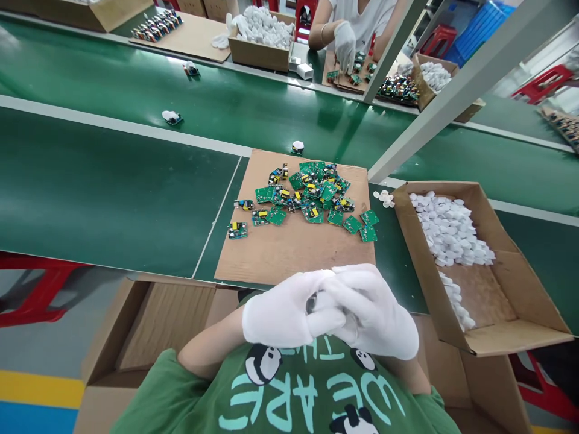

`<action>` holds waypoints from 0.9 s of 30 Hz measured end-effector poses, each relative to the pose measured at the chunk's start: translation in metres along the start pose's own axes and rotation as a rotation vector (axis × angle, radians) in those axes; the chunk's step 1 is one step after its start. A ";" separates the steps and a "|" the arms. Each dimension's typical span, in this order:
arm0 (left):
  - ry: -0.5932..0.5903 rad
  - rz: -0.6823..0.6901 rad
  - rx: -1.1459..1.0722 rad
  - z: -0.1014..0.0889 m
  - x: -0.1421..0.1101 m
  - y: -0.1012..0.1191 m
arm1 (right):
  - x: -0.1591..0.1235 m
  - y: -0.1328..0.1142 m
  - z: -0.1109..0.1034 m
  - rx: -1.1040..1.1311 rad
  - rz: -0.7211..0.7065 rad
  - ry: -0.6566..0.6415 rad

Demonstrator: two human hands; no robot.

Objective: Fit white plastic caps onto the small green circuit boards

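In front of my chest, my left hand (289, 310) and my right hand (373, 310), both in white gloves, are pressed together with fingers curled and overlapping. A small dark grey bit shows in the gap by my left fingers; what they hold is otherwise hidden. Just beyond my hands lies a cardboard sheet (266, 259) on the green bench. On its far half is a loose heap of small green circuit boards (313, 211), some with yellow and black components facing up, others turned underside up.
Right of the sheet, an open cardboard box (500, 295) holds white plastic caps (446, 226); a few loose caps (384, 198) lie beside it. A green conveyor belt (235, 96) carries several capped boards (172, 117). A slanted metal post (434, 108) rises at right. Across the belt, a gloved co-worker (346, 45) handles boards.
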State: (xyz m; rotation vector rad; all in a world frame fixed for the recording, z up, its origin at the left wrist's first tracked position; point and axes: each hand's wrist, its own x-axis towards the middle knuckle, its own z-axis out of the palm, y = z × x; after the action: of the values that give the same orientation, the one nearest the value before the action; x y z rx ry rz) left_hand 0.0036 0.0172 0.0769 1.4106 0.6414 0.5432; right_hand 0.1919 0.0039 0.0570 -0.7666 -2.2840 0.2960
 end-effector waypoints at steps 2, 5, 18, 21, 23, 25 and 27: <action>0.076 0.002 0.076 0.001 0.000 -0.001 | 0.006 0.000 -0.003 -0.025 -0.049 0.000; 0.025 0.026 0.033 -0.003 0.001 -0.001 | 0.010 0.002 -0.005 0.032 -0.060 -0.020; -0.137 -0.021 -0.480 -0.009 -0.009 -0.017 | 0.007 0.004 0.009 0.057 -0.132 0.208; -0.138 0.001 -0.525 -0.008 -0.008 -0.020 | 0.007 0.000 0.009 0.044 -0.074 0.189; -0.081 0.000 -0.522 -0.006 -0.007 -0.022 | 0.007 -0.001 0.009 0.004 -0.108 0.163; -0.038 -0.015 -0.531 -0.003 -0.006 -0.022 | 0.008 -0.002 0.011 -0.009 -0.108 0.163; -0.017 -0.025 -0.550 0.001 -0.004 -0.020 | 0.008 -0.002 0.014 0.024 -0.070 0.211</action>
State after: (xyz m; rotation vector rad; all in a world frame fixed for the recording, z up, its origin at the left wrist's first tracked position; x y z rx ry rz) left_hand 0.0008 0.0117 0.0575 0.8872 0.4481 0.6294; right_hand 0.1766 0.0070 0.0524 -0.6711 -2.0989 0.2003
